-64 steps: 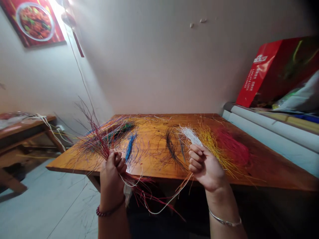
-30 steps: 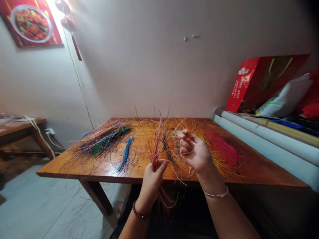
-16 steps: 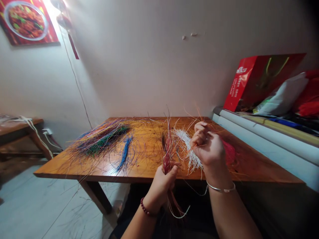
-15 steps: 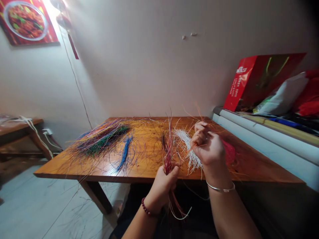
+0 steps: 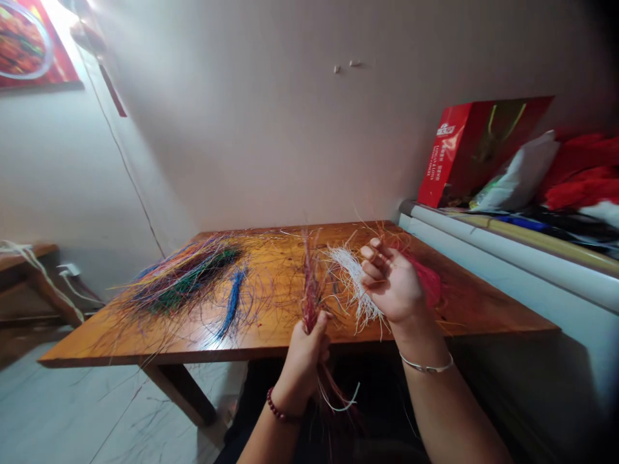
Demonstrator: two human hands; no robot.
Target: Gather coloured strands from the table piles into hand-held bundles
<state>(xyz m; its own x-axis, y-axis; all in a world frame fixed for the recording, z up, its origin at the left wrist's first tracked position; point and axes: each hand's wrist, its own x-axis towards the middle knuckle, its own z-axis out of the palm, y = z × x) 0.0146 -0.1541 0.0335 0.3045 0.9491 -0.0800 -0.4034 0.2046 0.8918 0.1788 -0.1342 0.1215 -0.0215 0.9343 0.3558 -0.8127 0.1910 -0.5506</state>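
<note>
Wooden table (image 5: 483, 316), wall (image 5: 242, 129) behind. Six o'clock: left hand (image 5: 304, 351) grasps red bundle (image 5: 311, 293) (likely light, springy; best gripped mid-length against splaying). Four o'clock: right hand (image 5: 396, 287) curled, contents cannot be determined; white bundle (image 5: 355, 277) alongside.

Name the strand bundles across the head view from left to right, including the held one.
Mixed-colour pile → blue bundle → dark red bundle in the left hand → white bundle → pink-red bundle.

The red bag (image 5: 454, 151) reads "LONGAN & LOTUS".
</note>
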